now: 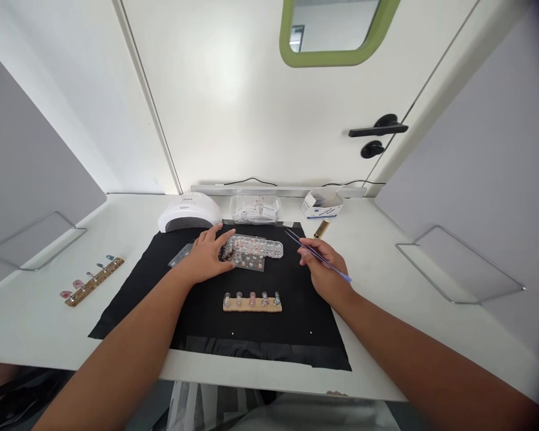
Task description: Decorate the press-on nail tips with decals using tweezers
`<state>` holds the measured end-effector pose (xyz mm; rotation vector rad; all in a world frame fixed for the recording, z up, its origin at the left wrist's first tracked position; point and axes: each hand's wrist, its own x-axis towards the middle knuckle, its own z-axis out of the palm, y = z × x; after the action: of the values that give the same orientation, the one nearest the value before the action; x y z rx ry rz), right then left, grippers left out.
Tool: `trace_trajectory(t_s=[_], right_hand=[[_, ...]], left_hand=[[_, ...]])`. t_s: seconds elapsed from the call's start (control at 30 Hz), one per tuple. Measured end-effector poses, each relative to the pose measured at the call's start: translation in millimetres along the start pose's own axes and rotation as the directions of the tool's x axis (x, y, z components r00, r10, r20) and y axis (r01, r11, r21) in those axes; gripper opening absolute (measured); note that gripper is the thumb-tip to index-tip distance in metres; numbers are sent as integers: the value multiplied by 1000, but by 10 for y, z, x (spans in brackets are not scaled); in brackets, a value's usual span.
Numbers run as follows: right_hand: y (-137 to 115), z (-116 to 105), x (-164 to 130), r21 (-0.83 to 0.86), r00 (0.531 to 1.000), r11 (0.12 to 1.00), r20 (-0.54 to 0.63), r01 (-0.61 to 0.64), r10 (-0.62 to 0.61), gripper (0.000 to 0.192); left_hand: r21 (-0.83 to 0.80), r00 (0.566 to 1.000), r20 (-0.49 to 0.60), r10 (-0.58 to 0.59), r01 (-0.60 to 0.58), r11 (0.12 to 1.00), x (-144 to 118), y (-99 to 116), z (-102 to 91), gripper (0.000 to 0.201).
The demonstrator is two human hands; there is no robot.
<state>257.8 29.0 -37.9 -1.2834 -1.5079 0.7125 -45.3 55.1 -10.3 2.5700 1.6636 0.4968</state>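
Note:
My left hand (pixel 209 256) has its fingers spread at the left end of a clear case of small decorations (pixel 251 245), thumb and index finger at either side of it. Beneath the case lies a transparent sticker sheet (pixel 254 262), and another sheet (pixel 178 256) pokes out left of my hand. In my right hand (pixel 326 266) is a pair of purple tweezers (pixel 317 254), its tips pointing up and left, apart from the case. Closer to me, a wooden nail display strip (pixel 251 306) carries several decorated nail tips standing upright.
A black mat (pixel 206 323) covers the middle of the white table (pixel 368 239). Behind it stand a white nail lamp (pixel 191 209), a clear tray (pixel 254 209) of packets and a small box (pixel 322 203). A gold tube (pixel 322 228) lies beyond my right hand. Another nail strip (pixel 94 281) sits left.

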Motion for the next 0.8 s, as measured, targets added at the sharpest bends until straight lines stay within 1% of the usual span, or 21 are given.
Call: trace_trajectory(t_s=[0.13,0.27,0.37,0.5,0.57,0.6,0.67,0.73,0.8], right_hand=[[18,-27,40,22,1000,999,-3,-30,30,31],[15,-27,48,58,1000,998,13,-24,23,26],[-19,-30,38,92,1000,996,13,-13,12,22],[-61,-35,7,130,1000,991,20,-16,13,20],[-66,-35,-13,142,999,990,30,-20,16,21],[-66,-34,-23,147,999,989,37,-23,18,20],[-65,-35,-37,157,999,987,50,-29,22,19],[-66,-39,-45,169,998,985,56,-37,28,18],[-68,-46,-47,183,998,982,48,-43,35,17]], left_hand=[[28,994,111,-13,10,1000,0,-16,3,41],[61,986,152,-72,64,996,-10,21,-57,41],[92,978,139,-154,142,986,-20,61,-146,46],[136,945,69,-320,309,941,-21,57,-242,71],[139,933,26,-359,352,926,-22,55,-257,79],[132,937,11,-349,345,930,-23,63,-255,79],[101,964,23,-265,261,960,-24,102,-233,75],[56,986,98,-134,129,990,-24,162,-186,74],[12,983,183,-30,28,1000,-17,223,-118,79]])
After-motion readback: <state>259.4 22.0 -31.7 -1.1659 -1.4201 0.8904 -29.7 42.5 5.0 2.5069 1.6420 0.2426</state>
